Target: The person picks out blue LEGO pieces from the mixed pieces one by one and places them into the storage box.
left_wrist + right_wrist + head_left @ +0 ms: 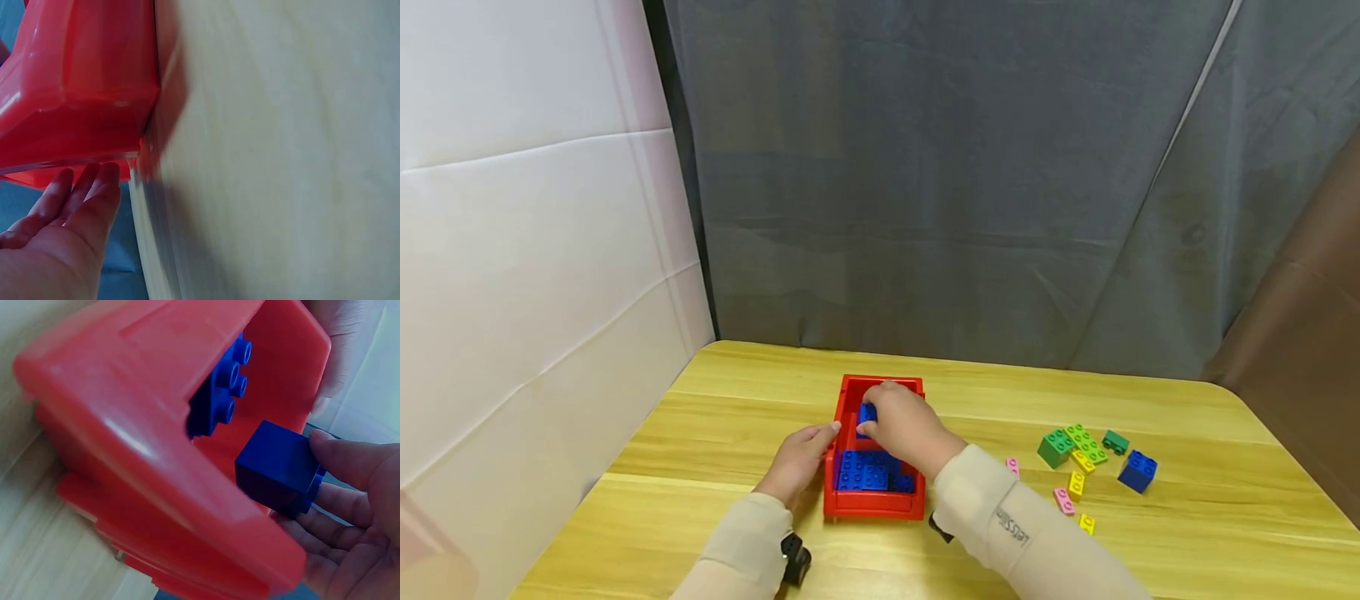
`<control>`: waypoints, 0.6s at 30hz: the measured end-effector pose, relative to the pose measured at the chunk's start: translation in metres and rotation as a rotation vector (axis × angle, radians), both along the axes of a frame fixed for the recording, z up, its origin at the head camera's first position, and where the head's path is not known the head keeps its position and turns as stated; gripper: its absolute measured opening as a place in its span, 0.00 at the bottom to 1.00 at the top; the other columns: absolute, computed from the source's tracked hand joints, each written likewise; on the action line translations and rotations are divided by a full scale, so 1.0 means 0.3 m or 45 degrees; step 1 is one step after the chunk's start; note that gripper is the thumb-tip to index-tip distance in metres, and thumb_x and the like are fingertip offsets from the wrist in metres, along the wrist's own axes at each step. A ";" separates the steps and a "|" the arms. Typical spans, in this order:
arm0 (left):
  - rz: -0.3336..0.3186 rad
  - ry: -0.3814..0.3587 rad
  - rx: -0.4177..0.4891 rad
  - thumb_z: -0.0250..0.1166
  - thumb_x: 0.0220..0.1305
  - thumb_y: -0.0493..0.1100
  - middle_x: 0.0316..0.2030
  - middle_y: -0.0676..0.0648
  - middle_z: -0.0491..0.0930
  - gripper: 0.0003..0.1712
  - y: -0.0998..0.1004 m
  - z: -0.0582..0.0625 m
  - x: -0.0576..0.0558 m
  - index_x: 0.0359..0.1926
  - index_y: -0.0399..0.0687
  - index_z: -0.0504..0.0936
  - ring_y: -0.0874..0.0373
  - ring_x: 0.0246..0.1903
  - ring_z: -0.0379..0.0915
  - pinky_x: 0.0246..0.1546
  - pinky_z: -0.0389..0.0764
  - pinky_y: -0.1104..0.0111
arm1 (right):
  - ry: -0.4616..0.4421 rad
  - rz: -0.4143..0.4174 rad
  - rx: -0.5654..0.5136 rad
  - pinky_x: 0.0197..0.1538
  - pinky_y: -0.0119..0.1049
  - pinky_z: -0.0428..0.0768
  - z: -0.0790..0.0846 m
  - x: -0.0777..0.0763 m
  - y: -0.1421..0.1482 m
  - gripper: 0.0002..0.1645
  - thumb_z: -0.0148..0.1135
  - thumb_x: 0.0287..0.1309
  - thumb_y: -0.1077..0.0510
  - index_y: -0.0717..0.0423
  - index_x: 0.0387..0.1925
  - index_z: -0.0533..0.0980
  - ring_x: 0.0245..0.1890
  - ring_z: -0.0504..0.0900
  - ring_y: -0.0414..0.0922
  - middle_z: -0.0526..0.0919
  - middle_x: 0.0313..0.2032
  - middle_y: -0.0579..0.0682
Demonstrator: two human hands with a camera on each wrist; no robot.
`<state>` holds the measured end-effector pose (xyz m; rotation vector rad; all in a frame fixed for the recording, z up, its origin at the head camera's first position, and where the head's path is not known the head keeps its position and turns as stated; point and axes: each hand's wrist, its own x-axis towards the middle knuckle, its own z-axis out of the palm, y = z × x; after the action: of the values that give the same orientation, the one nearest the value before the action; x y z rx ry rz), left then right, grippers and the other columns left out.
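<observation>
A red bin (874, 503) stands on the table with several blue building blocks (863, 472) in its near part. My right hand (904, 423) reaches into the far part of the bin. It pinches a blue block (275, 464) between thumb and fingers, inside the bin's open end. In the head view this block is partly hidden by the hand. My left hand (803, 457) is at the bin's left side, its fingers extended. In the left wrist view its fingertips (107, 172) touch the red wall.
Loose blocks lie to the right: a green block (1056, 448), a lime block (1086, 443), a blue block (1138, 472), a dark green wheeled piece (1116, 442), and several small yellow and pink ones (1063, 501). A grey curtain (925, 192) hangs behind the wooden table (760, 383).
</observation>
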<state>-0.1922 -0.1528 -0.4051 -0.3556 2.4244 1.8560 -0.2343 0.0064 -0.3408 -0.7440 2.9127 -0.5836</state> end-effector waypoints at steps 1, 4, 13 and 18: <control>0.000 0.000 0.000 0.50 0.72 0.56 0.53 0.35 0.77 0.31 0.000 0.000 0.000 0.57 0.33 0.76 0.40 0.55 0.70 0.60 0.66 0.43 | -0.012 -0.008 0.002 0.58 0.42 0.77 -0.002 -0.002 -0.004 0.28 0.68 0.57 0.50 0.55 0.58 0.75 0.54 0.77 0.48 0.78 0.55 0.53; 0.000 0.008 0.000 0.50 0.72 0.56 0.52 0.36 0.78 0.31 -0.002 0.001 0.000 0.56 0.32 0.77 0.41 0.54 0.71 0.60 0.67 0.44 | -0.038 -0.020 0.008 0.56 0.41 0.78 -0.008 -0.005 -0.015 0.28 0.68 0.56 0.50 0.55 0.57 0.76 0.51 0.79 0.47 0.79 0.51 0.52; 0.004 0.015 -0.006 0.50 0.73 0.56 0.52 0.36 0.78 0.30 -0.004 0.004 0.002 0.56 0.33 0.77 0.42 0.53 0.71 0.60 0.68 0.45 | -0.040 -0.015 0.040 0.54 0.38 0.79 -0.025 -0.008 -0.049 0.25 0.69 0.56 0.52 0.56 0.55 0.77 0.44 0.79 0.45 0.79 0.45 0.51; 0.008 0.027 -0.004 0.50 0.72 0.54 0.50 0.36 0.79 0.29 -0.001 0.003 0.001 0.55 0.32 0.78 0.43 0.52 0.72 0.59 0.69 0.46 | -0.015 -0.025 0.080 0.53 0.39 0.80 -0.034 -0.010 -0.064 0.24 0.69 0.56 0.52 0.56 0.53 0.77 0.43 0.79 0.45 0.79 0.42 0.51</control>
<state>-0.1918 -0.1530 -0.4043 -0.3459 2.4433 1.8681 -0.2374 -0.0128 -0.3511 -0.7033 2.9157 -0.4939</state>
